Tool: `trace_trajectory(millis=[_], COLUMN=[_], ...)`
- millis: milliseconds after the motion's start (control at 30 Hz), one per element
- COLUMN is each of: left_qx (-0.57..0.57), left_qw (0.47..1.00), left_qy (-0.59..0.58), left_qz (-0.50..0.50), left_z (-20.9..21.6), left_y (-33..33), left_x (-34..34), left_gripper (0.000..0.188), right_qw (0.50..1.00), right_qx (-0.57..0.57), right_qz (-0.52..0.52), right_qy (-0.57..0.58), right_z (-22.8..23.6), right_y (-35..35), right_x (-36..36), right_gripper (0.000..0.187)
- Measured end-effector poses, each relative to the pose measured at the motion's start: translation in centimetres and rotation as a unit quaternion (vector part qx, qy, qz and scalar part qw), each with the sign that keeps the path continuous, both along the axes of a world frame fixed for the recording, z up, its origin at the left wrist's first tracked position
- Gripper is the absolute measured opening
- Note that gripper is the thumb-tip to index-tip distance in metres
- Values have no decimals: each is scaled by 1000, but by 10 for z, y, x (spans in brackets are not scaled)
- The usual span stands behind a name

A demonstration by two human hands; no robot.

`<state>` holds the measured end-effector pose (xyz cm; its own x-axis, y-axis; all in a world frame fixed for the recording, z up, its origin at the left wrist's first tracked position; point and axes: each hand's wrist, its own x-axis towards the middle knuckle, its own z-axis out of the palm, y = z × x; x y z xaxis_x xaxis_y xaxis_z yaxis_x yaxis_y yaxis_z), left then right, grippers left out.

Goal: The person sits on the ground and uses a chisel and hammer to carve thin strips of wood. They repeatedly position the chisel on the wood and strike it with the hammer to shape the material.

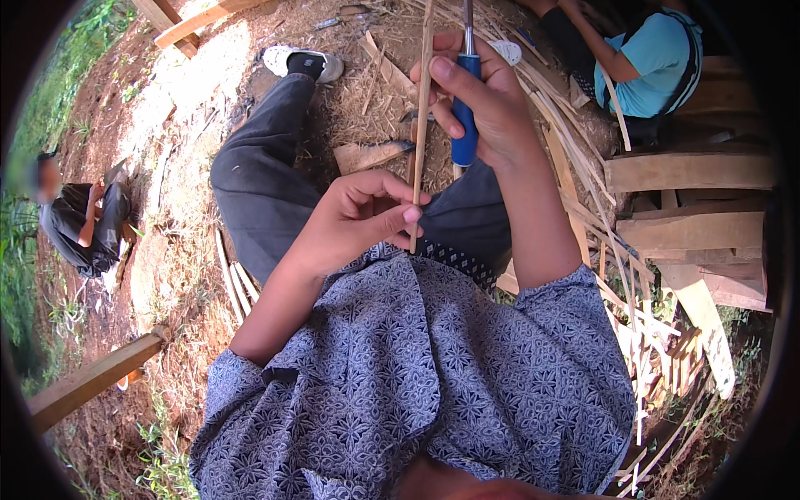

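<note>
A thin, pale wooden strip (421,133) stands nearly upright in front of my body. My left hand (354,215) is closed on its lower end, pinching it between thumb and fingers. My right hand (493,104) is closed around a blue-handled tool (466,125), thumb across the handle. A narrow metal shaft rises from that handle and leaves the picture at the top, so the tool's tip is out of sight. The right fingertips reach behind the upper part of the strip; whether they press on it I cannot tell.
Shavings litter the ground, with a wood block (367,157) between my legs. Long split strips (575,137) lie at the right, beside stacked timber (692,172). A person in turquoise (654,62) sits at the upper right; another (79,221) sits far left. A beam (96,379) juts in at lower left.
</note>
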<state>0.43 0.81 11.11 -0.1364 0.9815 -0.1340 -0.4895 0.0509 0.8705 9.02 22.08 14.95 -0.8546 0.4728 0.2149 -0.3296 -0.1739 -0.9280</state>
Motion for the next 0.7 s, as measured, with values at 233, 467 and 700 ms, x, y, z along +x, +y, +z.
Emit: trace_trajectory(millis=[233, 467, 700], left_qx=[1, -45, -429], left_qw=[1000, 989, 812], left_qy=[-4, 108, 274], left_qz=[9, 91, 286], left_z=[1, 1, -39], left_y=[3, -37, -220], left_x=[2, -42, -102], left_gripper=[16, 20, 31], right_qw=[1000, 995, 931], right_qx=[-7, -41, -103], right_qz=[0, -24, -87], right_qy=[12, -88, -340], right_z=[-4, -43, -197], right_y=[4, 54, 140], right_x=[-1, -3, 20], right_gripper=[31, 34, 34])
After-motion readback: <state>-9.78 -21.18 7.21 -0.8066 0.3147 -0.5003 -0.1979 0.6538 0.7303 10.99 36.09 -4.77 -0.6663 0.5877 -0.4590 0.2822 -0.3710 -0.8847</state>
